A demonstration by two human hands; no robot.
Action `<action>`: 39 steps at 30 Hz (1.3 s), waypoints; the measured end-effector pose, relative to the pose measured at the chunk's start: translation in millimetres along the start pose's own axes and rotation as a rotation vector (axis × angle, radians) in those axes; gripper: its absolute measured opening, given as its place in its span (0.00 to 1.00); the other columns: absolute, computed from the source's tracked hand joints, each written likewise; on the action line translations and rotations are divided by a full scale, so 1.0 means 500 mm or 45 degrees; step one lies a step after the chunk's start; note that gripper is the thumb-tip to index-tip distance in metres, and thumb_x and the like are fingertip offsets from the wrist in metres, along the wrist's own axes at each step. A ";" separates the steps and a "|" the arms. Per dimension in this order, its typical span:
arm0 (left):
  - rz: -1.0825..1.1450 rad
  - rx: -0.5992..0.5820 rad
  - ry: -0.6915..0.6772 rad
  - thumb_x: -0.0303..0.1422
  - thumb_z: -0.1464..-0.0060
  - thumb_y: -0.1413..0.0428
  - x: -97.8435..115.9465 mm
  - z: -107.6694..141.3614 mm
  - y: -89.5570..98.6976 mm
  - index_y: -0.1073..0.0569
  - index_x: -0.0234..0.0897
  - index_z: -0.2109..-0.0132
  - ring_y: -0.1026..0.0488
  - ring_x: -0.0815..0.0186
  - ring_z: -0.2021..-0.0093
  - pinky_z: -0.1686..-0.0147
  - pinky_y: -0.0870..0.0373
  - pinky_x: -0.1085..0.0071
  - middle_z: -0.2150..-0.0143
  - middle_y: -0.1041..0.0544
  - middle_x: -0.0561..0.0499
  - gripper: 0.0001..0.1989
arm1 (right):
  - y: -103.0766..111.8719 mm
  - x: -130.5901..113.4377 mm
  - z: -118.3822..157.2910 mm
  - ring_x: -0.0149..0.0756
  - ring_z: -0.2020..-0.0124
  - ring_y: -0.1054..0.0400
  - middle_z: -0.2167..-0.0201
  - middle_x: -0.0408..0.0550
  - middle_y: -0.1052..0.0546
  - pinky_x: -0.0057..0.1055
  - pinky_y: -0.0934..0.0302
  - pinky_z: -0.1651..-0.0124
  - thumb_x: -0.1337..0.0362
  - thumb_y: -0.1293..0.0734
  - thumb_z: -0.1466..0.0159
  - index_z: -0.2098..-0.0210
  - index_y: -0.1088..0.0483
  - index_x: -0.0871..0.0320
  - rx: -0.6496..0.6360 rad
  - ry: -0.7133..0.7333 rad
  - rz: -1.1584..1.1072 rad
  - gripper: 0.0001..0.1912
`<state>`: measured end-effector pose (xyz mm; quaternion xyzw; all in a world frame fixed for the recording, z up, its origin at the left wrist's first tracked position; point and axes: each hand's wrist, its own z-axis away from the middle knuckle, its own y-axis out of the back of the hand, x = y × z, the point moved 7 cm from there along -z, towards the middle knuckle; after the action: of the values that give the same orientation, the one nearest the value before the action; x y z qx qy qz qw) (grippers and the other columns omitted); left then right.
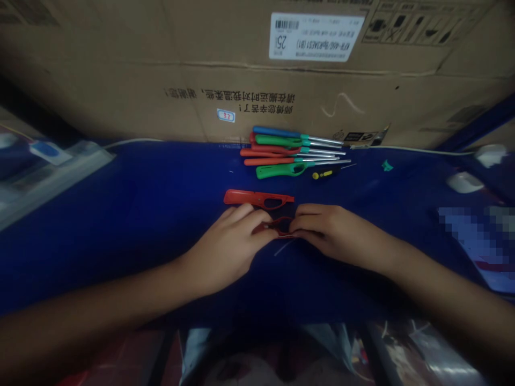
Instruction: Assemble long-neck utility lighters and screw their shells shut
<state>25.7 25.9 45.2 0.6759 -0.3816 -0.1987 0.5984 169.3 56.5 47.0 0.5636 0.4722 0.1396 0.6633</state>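
Note:
Both hands work on a red plastic lighter shell low over the blue table. My left hand is closed round its left part, with the fingertips at the loop-shaped trigger opening. On the other side, my right hand pinches the shell's narrow right end. Part of the shell is hidden under the fingers. Just beyond the hands lies a separate red casing piece with an oval opening. A thin pale strand shows below the held shell.
Several long lighters in blue, green and red lie against a large cardboard box. Beside them is a black and yellow screwdriver. A green scrap and white objects are on the right, clear plastic on the left.

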 end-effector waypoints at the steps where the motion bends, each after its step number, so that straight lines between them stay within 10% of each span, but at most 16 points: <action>1: -0.005 -0.011 -0.010 0.21 0.39 0.47 0.002 0.000 -0.002 0.25 0.41 0.44 0.34 0.56 0.47 0.48 0.30 0.56 0.47 0.26 0.47 0.19 | -0.001 -0.001 0.001 0.34 0.61 0.29 0.60 0.48 0.26 0.30 0.36 0.58 0.72 0.38 0.31 0.58 0.25 0.57 -0.028 -0.006 0.025 0.10; 39: 0.047 0.027 -0.016 0.21 0.38 0.48 0.000 0.002 -0.002 0.25 0.39 0.45 0.32 0.57 0.50 0.49 0.28 0.57 0.48 0.25 0.47 0.18 | 0.008 0.003 0.000 0.30 0.65 0.32 0.64 0.44 0.26 0.27 0.40 0.63 0.77 0.37 0.36 0.62 0.31 0.57 0.022 -0.011 -0.121 0.10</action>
<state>25.3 25.3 44.1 0.6738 -0.4000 -0.1878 0.5922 171.5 59.0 49.8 0.5468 0.4967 0.1013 0.6664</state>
